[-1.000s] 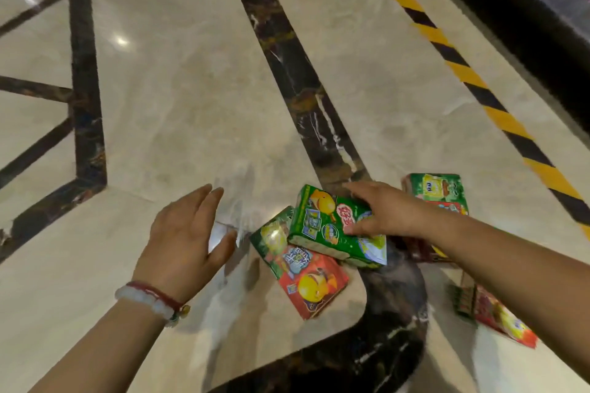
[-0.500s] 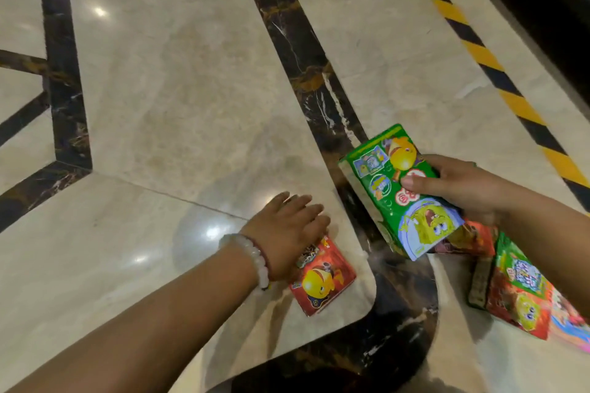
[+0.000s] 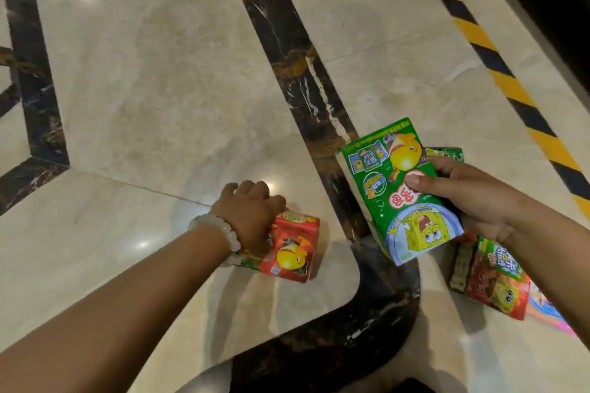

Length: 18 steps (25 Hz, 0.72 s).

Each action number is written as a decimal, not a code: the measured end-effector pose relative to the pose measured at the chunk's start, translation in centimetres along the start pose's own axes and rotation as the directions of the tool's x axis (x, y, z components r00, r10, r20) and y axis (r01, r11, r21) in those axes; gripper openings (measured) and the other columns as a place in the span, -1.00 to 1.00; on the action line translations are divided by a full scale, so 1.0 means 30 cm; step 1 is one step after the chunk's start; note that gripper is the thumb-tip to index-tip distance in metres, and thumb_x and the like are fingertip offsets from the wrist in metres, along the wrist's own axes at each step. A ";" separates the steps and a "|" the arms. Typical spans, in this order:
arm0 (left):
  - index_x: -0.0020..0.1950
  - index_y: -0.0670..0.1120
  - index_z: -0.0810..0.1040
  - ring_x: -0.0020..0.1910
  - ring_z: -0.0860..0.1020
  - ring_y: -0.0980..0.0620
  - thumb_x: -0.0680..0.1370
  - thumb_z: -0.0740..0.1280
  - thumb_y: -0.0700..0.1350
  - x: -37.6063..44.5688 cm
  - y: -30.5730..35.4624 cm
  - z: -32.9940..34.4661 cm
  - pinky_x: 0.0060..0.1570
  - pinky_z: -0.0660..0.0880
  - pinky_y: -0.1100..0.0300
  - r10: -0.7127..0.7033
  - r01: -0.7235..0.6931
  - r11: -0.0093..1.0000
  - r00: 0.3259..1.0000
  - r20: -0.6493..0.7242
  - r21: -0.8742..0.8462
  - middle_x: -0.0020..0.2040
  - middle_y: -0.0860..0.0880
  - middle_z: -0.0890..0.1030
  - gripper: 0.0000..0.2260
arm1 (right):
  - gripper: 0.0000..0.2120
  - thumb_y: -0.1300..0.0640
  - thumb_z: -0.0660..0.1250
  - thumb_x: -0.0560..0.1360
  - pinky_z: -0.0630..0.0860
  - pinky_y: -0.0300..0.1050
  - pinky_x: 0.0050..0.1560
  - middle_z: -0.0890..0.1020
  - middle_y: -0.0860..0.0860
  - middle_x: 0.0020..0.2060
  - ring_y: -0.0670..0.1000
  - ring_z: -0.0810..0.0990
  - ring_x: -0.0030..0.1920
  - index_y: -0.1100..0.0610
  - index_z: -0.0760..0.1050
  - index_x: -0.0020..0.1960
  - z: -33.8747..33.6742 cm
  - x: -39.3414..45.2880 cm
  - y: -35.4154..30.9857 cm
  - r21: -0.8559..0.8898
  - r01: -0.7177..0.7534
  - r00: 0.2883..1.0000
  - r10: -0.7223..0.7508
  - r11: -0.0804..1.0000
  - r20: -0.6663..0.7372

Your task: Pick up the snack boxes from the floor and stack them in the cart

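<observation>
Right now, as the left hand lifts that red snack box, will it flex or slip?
The red snack box looks like stiff printed card with crisp edges, so it probably keeps shape. Its glossy faces may slip. The left hand grips it alone, so probably light.

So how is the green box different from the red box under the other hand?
The green box is mostly green and held up off the floor by the right hand; the red box is mostly red and looks low at the floor, with the left hand curled over it. The green box shows its whole front; the red box is partly covered. Both show a yellow cartoon fish.
</observation>
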<state>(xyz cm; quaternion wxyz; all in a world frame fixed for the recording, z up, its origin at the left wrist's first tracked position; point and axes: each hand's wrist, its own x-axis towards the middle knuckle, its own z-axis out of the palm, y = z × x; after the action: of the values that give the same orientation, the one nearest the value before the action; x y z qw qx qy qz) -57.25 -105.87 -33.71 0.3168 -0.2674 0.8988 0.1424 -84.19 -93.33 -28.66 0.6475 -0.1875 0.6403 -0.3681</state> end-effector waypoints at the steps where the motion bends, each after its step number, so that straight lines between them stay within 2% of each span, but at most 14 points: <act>1: 0.36 0.01 0.31 0.20 0.42 -0.14 0.40 0.40 0.11 -0.044 -0.021 -0.011 0.18 0.36 0.01 -0.087 0.085 0.973 0.996 0.000 -0.216 0.21 -0.10 0.41 -0.42 | -0.13 -0.09 0.68 -0.12 0.61 -0.05 -0.26 0.67 0.21 0.00 0.15 0.69 -0.11 0.19 0.55 0.12 0.012 -0.030 -0.011 0.014 -0.010 1.000 0.009 1.000 0.023; 2: 0.29 -0.03 0.35 0.13 0.49 -0.15 0.41 0.41 0.09 -0.105 -0.030 -0.027 0.08 0.44 0.05 -0.190 0.174 0.847 0.982 0.020 -0.503 0.15 -0.12 0.47 -0.48 | -0.19 -0.06 0.68 -0.06 0.62 -0.05 -0.21 0.66 0.21 0.03 0.16 0.68 -0.07 0.19 0.56 0.12 0.031 -0.078 -0.024 0.040 -0.016 0.998 0.013 0.999 0.059; 3: 0.22 -0.06 0.38 0.03 0.55 -0.14 0.42 0.43 0.06 -0.183 -0.028 -0.044 -0.01 0.48 0.08 -0.289 0.227 0.597 0.956 0.058 -0.770 0.07 -0.12 0.53 -0.54 | -0.24 -0.04 0.67 0.02 0.62 -0.04 -0.15 0.64 0.22 0.06 0.17 0.66 -0.02 0.20 0.56 0.15 0.054 -0.134 -0.045 0.067 -0.013 0.995 0.007 0.998 0.098; 4: 0.18 -0.09 0.39 -0.06 0.60 -0.12 0.44 0.44 0.01 -0.281 -0.013 -0.079 -0.09 0.51 0.09 -0.362 0.243 0.263 0.922 0.138 -0.934 0.02 -0.13 0.59 -0.59 | -0.27 -0.02 0.65 0.08 0.61 -0.02 -0.10 0.63 0.22 0.09 0.19 0.65 0.02 0.21 0.54 0.18 0.083 -0.204 -0.082 0.092 -0.021 0.992 0.010 0.996 0.122; 5: 0.18 -0.14 0.41 -0.13 0.63 -0.11 0.45 0.45 -0.02 -0.374 0.008 -0.121 -0.15 0.55 0.08 -0.398 0.223 -0.013 0.893 0.209 -0.975 -0.01 -0.15 0.63 -0.60 | -0.27 -0.01 0.64 0.10 0.61 -0.01 -0.07 0.62 0.23 0.10 0.21 0.64 0.05 0.22 0.53 0.19 0.113 -0.275 -0.119 0.117 -0.035 0.992 0.020 0.992 0.122; 6: 0.18 -0.17 0.44 -0.18 0.65 -0.09 0.42 0.46 -0.02 -0.466 0.029 -0.173 -0.22 0.58 0.07 -0.414 0.177 -0.183 0.878 0.239 -0.967 -0.03 -0.17 0.65 -0.57 | -0.25 -0.01 0.65 0.08 0.61 0.00 -0.07 0.62 0.24 0.09 0.22 0.64 0.04 0.21 0.53 0.19 0.141 -0.348 -0.165 0.147 -0.051 0.994 0.036 0.988 0.103; 7: 0.17 -0.17 0.47 -0.21 0.67 -0.07 0.40 0.46 -0.01 -0.561 0.049 -0.244 -0.27 0.59 0.08 -0.421 0.136 -0.274 0.873 0.246 -0.952 -0.05 -0.16 0.67 -0.57 | -0.25 -0.01 0.66 0.06 0.62 0.01 -0.10 0.63 0.25 0.07 0.23 0.65 0.01 0.21 0.54 0.17 0.165 -0.426 -0.221 0.169 -0.055 0.996 0.042 0.984 0.082; 8: 0.14 -0.15 0.51 -0.22 0.67 -0.05 0.39 0.46 -0.01 -0.652 0.069 -0.328 -0.28 0.60 0.08 -0.429 0.088 -0.333 0.872 0.234 -0.939 -0.08 -0.14 0.68 -0.60 | -0.30 0.02 0.65 0.10 0.62 0.00 -0.12 0.64 0.26 0.04 0.23 0.65 -0.02 0.23 0.54 0.15 0.190 -0.504 -0.286 0.187 -0.046 0.997 0.032 0.981 0.076; 10: 0.10 -0.11 0.54 -0.20 0.67 -0.06 0.40 0.45 -0.02 -0.843 0.097 -0.534 -0.22 0.61 0.06 -0.467 0.004 -0.401 0.859 0.208 -0.916 -0.10 -0.11 0.70 -0.67 | -0.53 0.18 0.50 0.32 0.62 -0.01 -0.12 0.64 0.27 0.03 0.23 0.66 -0.04 0.29 0.50 0.17 0.240 -0.698 -0.470 0.191 -0.008 0.997 -0.007 0.982 0.075; 12: 0.14 -0.13 0.52 -0.17 0.67 -0.08 0.38 0.39 -0.02 -1.035 0.138 -0.728 -0.15 0.60 0.03 -0.503 -0.040 -0.437 0.839 0.207 -0.899 -0.09 -0.11 0.69 -0.63 | -0.63 0.28 0.35 0.37 0.62 -0.04 -0.16 0.65 0.25 0.00 0.20 0.67 -0.07 0.29 0.49 0.17 0.254 -0.916 -0.660 0.194 0.029 0.998 -0.038 0.981 0.042; 14: 0.16 -0.15 0.51 -0.18 0.67 -0.07 0.40 0.34 -0.05 -1.229 0.193 -0.935 -0.16 0.60 0.03 -0.521 -0.065 -0.446 0.830 0.200 -0.893 -0.10 -0.11 0.69 -0.64 | -0.55 0.17 0.43 0.27 0.62 -0.09 -0.21 0.66 0.23 0.00 0.14 0.68 -0.10 0.25 0.51 0.14 0.246 -1.146 -0.860 0.231 0.071 0.997 -0.075 0.970 0.008; 16: 0.06 -0.13 0.52 -0.27 0.67 0.01 0.51 0.29 -0.15 -1.399 0.238 -1.123 -0.26 0.62 0.09 -0.540 -0.101 -0.441 0.823 0.174 -0.892 -0.21 -0.05 0.70 -0.85 | -0.39 0.06 0.57 0.11 0.62 -0.08 -0.23 0.67 0.20 -0.01 0.12 0.69 -0.11 0.22 0.54 0.10 0.238 -1.352 -1.041 0.256 0.107 0.994 -0.105 0.961 -0.023; 18: -0.01 -0.11 0.52 -0.32 0.66 0.04 0.57 0.23 -0.21 -1.543 0.273 -1.299 -0.30 0.62 0.12 -0.559 -0.146 -0.422 0.819 0.130 -0.895 -0.28 -0.01 0.69 -0.91 | -0.21 -0.04 0.67 -0.08 0.61 -0.09 -0.26 0.69 0.15 -0.08 0.09 0.69 -0.15 0.22 0.55 0.07 0.234 -1.521 -1.180 0.248 0.138 0.990 -0.127 0.959 -0.062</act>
<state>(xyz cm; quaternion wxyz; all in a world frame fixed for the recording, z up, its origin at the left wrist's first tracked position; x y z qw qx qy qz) -50.76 -97.71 26.45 -0.2264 -0.6097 0.3384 0.6801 -81.63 -85.54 28.93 0.6253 -0.1379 0.5889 -0.4931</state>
